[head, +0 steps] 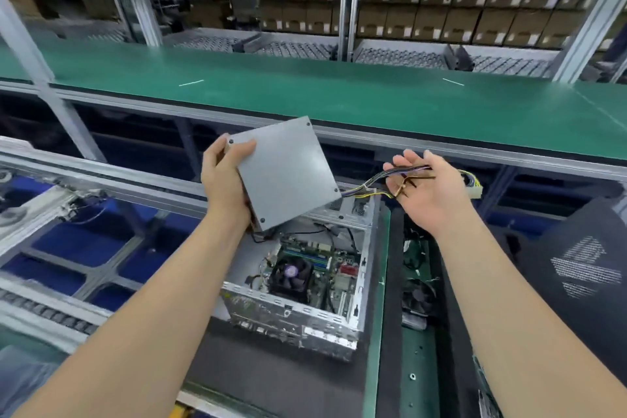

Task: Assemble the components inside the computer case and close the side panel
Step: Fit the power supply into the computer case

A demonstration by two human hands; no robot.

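**PSU (pixel 288 173) could drop into case (pixel 295 312)**

L hand (pixel 224 176) grips PSU by one edge, tilted, above the open case. R hand (pixel 431 193) is palm-up, fingers loose, cable bundle (pixel 369 185) just draped across it. Risk: PSU slips onto CPU fan (pixel 291 273), or bundle slides off & snags going in

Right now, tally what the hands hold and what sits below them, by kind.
Power supply: 1
Cable bundle: 1
Computer case: 1
Fan inside the case: 1
Total: 4
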